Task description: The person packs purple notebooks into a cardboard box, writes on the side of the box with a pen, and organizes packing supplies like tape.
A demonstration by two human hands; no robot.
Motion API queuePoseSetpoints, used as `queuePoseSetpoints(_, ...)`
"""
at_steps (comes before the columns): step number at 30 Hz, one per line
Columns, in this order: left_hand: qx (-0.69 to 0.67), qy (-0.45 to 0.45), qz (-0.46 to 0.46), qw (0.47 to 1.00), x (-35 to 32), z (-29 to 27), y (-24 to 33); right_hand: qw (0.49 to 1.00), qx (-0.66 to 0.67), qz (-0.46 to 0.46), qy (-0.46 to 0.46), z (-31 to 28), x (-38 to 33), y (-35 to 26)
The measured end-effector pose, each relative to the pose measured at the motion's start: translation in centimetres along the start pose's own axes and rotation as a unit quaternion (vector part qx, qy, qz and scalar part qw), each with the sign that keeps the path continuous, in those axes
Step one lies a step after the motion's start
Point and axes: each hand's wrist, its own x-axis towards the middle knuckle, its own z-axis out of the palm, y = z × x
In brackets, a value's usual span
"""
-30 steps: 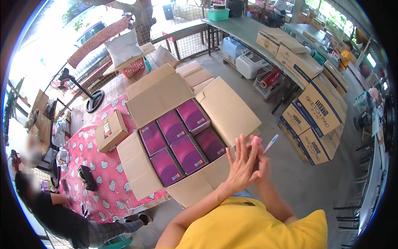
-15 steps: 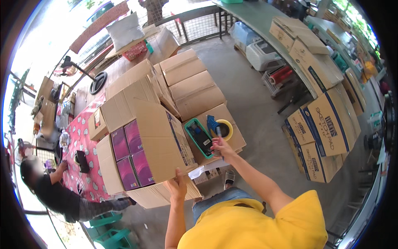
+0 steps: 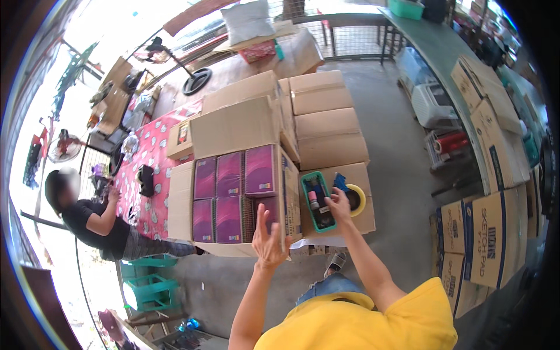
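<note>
My left hand has its fingers spread above the front right corner of an open cardboard carton. Purple spiral notebooks fill the carton in stacks, and the hand partly hides the front right stack. My right hand is at the right rim of a small green plastic basket, its fingers slightly apart and nothing visible in them. Inside the basket lie a pinkish cylinder and dark items. Next to that hand are a blue tape dispenser and a yellow tape roll, both on a closed carton.
Closed cartons stand behind. To the left, a person in a dark shirt stands by a table with a pink patterned cover. Green stools are at lower left. More cartons are stacked at right beside a long green table.
My left hand has let go of the carton flap, which no longer covers the right-hand notebooks. My right hand no longer shows the slim tool it held. The view has turned left.
</note>
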Motion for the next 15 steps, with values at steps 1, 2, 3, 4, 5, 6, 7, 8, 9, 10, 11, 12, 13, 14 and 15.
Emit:
queuePoseSetpoints(1, 0.033, 0.006, 0.043, 0.999, -0.9, -0.3, -0.6, 0.999, 0.031, -0.022, 0.005, -0.5, -0.2, 0.1)
queuePoseSetpoints(2, 0.102, -0.105, 0.03, 0.989, -0.2, -1.3, 0.8, 0.997, 0.075, -0.02, 0.009, -1.6, 0.3, 0.9)
queuePoseSetpoints(3, 0.144, -0.182, 0.029, 0.972, 0.2, -1.7, 1.8, 0.988, 0.147, -0.037, 0.018, -2.4, 0.8, 1.6)
queuePoseSetpoints(4, 0.162, -0.191, 0.032, 0.968, 0.0, -2.1, 1.9, 0.99, 0.132, -0.045, 0.029, -2.6, 0.3, 0.8)
queuePoseSetpoints(5, 0.178, -0.201, 0.031, 0.963, -0.2, -2.4, 1.8, 0.991, 0.115, -0.052, 0.04, -3.2, -0.6, -0.4)
queuePoseSetpoints(6, 0.17, -0.21, 0.019, 0.963, -0.3, -2.5, 1.7, 0.991, 0.124, -0.028, 0.045, -3.9, -1.2, -1.6)
queuePoseSetpoints(7, 0.164, -0.216, 0.009, 0.962, -0.2, -2.7, 1.8, 0.99, 0.134, -0.006, 0.051, -4.8, -1.7, -3.1)
queuePoseSetpoints(8, 0.155, -0.222, 0.005, 0.963, 0.2, -2.8, 1.9, 0.987, 0.147, 0.012, 0.062, -5.8, -1.8, -4.3)
queuePoseSetpoints(9, 0.142, -0.221, 0.006, 0.965, 0.4, -2.9, 1.9, 0.973, 0.224, -0.019, 0.056, -6.8, -1.6, -5.3)
queuePoseSetpoints(10, 0.127, -0.22, 0.01, 0.967, 0.7, -3.0, 2.1, 0.951, 0.3, -0.052, 0.051, -7.9, -1.5, -6.1)
queuePoseSetpoints(11, 0.112, -0.218, 0.011, 0.969, 0.9, -2.9, 2.1, 0.923, 0.372, -0.084, 0.043, -8.9, -1.5, -7.2)
queuePoseSetpoints(12, 0.056, -0.197, -0.035, 0.978, 0.3, -2.9, 1.3, 0.917, 0.376, -0.13, -0.032, -9.0, -2.9, -10.7)
queuePoseSetpoints(13, -0.002, -0.171, -0.081, 0.982, -0.3, -2.7, -0.1, 0.903, 0.376, -0.177, -0.108, -9.6, -5.3, -15.6)
queuePoseSetpoints(14, -0.061, -0.143, -0.117, 0.981, -0.3, -2.8, -0.8, 0.882, 0.365, -0.25, -0.159, -11.1, -7.7, -19.5)
queuePoseSetpoints(15, -0.033, -0.131, -0.114, 0.984, 0.3, -3.6, -1.3, 0.853, 0.354, -0.322, -0.206, -12.8, -10.1, -23.1)
